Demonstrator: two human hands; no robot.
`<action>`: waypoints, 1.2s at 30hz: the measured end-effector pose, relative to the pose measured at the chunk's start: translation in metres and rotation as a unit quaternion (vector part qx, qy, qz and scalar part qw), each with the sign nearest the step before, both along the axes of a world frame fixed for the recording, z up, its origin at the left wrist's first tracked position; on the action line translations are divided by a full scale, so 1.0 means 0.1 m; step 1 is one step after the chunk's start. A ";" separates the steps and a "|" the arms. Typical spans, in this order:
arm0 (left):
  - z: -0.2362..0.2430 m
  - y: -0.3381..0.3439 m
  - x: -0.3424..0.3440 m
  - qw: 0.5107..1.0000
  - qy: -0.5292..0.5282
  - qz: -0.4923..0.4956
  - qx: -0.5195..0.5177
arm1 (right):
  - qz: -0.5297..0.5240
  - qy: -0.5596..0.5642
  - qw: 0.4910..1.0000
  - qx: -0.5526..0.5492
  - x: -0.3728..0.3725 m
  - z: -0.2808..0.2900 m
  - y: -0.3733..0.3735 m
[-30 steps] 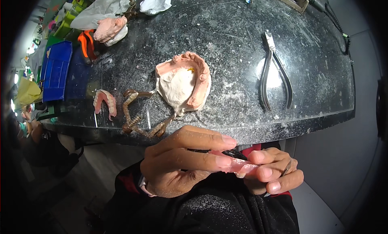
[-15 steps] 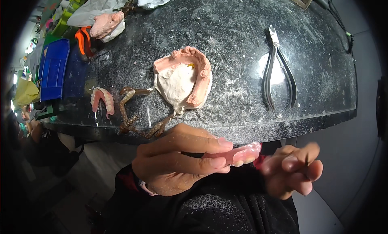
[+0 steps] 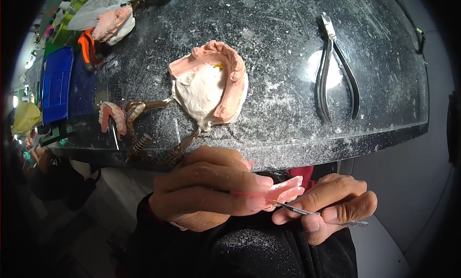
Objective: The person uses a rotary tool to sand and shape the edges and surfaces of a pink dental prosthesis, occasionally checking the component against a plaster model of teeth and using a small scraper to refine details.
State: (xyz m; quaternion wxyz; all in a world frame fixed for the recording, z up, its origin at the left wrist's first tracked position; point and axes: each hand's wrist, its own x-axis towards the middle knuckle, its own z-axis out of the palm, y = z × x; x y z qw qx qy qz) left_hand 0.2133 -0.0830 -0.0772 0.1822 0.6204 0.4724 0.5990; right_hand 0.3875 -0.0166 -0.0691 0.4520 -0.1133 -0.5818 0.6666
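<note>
Below the dusty table's front edge, a pink wax denture piece sits pinched in the left hand, whose fingers close around it over the person's dark-clothed lap. The right hand meets it from the right, fingers gripping a thin metal pick whose tip touches the piece's lower edge. Just beyond the table edge, above the left hand, a white plaster cast with a pink wax rim lies flat. To the cast's right, well apart, rest metal pliers. To its left lie rusty brown springs and a small pink denture, with a blue tray farther left.
</note>
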 end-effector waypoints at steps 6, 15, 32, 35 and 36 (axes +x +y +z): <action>-0.05 0.02 0.06 0.995 -0.078 0.008 0.053 | -0.025 0.020 0.999 0.032 -0.01 -0.04 -0.04; 0.05 0.01 -0.09 0.996 -0.020 -0.082 -0.016 | -0.048 0.018 0.998 0.025 -0.07 0.03 -0.04; 0.00 0.04 -0.06 0.996 -0.065 -0.047 0.037 | -0.092 0.019 0.995 0.013 -0.16 0.04 -0.07; -0.07 0.08 -0.09 0.996 -0.050 -0.057 0.056 | -0.092 0.035 0.995 -0.017 -0.19 -0.03 -0.11; -0.09 0.09 -0.10 0.994 -0.043 -0.067 0.071 | -0.103 0.051 0.993 -0.035 -0.20 -0.06 -0.12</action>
